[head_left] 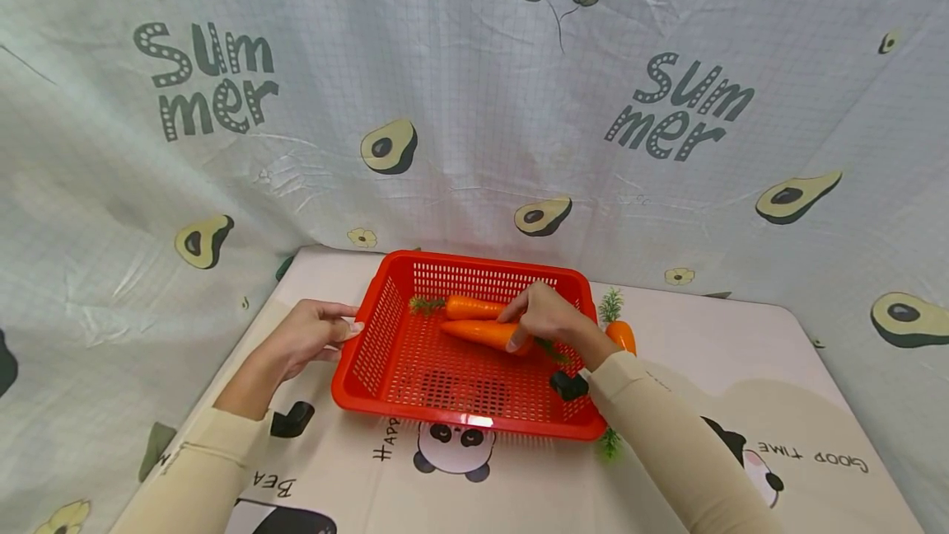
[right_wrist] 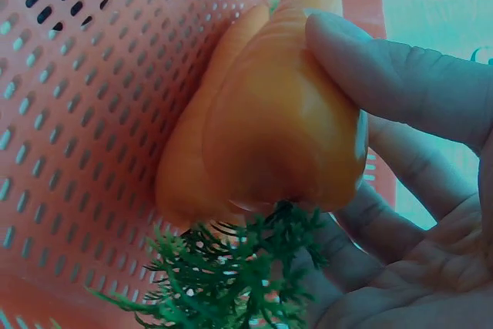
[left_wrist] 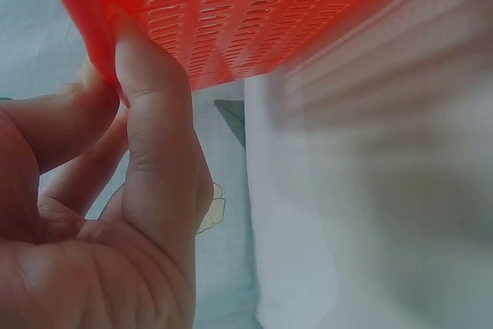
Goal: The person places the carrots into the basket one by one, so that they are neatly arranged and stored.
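Observation:
A red plastic basket [head_left: 460,423] with slotted walls stands on the table. My left hand [head_left: 311,336] pinches its left rim between thumb and fingers, as the left wrist view shows close up. Inside the basket, my right hand [head_left: 544,316] grips an orange carrot [head_left: 478,333] near its thick leafy end, thumb on one side and fingers on the other. Its green leaves [right_wrist: 239,267] hang below the thick end in the right wrist view. Against it lies another carrot [right_wrist: 185,159]. Toward the back wall is a carrot [head_left: 467,307] whose leaves point left.
Outside the basket on the right lies a carrot [head_left: 621,336], partly hidden by my right forearm. Green leaves [head_left: 610,443] stick out by the basket's near right corner. The pale table [head_left: 712,336] has panda prints, and a printed curtain [head_left: 474,105] hangs behind it.

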Demonstrator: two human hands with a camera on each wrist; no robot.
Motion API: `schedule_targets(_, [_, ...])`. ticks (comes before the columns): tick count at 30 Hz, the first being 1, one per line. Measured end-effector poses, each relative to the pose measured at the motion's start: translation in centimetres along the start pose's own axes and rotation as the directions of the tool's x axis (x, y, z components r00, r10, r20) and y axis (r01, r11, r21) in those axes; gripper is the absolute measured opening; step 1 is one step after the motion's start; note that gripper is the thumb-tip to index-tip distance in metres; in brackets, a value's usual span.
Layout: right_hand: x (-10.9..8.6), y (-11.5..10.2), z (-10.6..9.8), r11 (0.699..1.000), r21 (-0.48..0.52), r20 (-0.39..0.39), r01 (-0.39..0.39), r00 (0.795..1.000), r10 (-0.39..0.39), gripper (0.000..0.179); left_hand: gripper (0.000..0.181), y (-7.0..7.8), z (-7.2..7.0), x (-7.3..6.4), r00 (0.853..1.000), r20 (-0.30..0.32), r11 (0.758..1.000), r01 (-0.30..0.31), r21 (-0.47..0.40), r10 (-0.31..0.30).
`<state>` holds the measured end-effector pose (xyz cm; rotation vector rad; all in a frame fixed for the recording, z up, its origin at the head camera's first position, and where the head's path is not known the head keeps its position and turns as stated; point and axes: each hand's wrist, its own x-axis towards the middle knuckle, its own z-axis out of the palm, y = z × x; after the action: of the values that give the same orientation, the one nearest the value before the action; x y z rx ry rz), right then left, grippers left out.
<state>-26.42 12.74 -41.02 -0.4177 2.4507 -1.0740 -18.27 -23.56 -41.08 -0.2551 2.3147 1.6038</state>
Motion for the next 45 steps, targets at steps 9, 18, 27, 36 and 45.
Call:
schedule_targets(9, [0.24,0.41,0.26,0.999,-0.033,0.0,0.02,1.0,-0.02,0.034,0.046,0.05,0.05,-0.05,1.0,-0.002,1.0,0.006,-0.001,-0.006])
schedule_targets(18, [0.26,0.5,0.33,0.997,-0.065,-0.017,0.032,0.999,-0.033,0.033,0.048,-0.03,-0.1,0.09,1.0,0.01,1.0,-0.002,-0.008,0.002])
schedule_targets(27, [0.2,0.46,0.6,0.994,-0.098,-0.017,0.05,0.999,-0.051,0.032,0.048,-0.15,-0.11,0.29,1.0,0.017,1.0,-0.003,-0.016,0.004])
schedule_targets(36, [0.28,0.4,0.81,0.979,-0.181,0.022,0.091,0.996,-0.089,0.031,0.048,-0.05,-0.07,0.2,1.0,0.019,1.0,-0.004,-0.02,0.005])
schedule_targets(45, [0.15,0.48,0.97,0.971,-0.21,0.03,0.11,0.994,-0.106,0.029,0.049,0.05,-0.09,0.19,1.0,0.015,1.0,0.002,-0.01,-0.002])
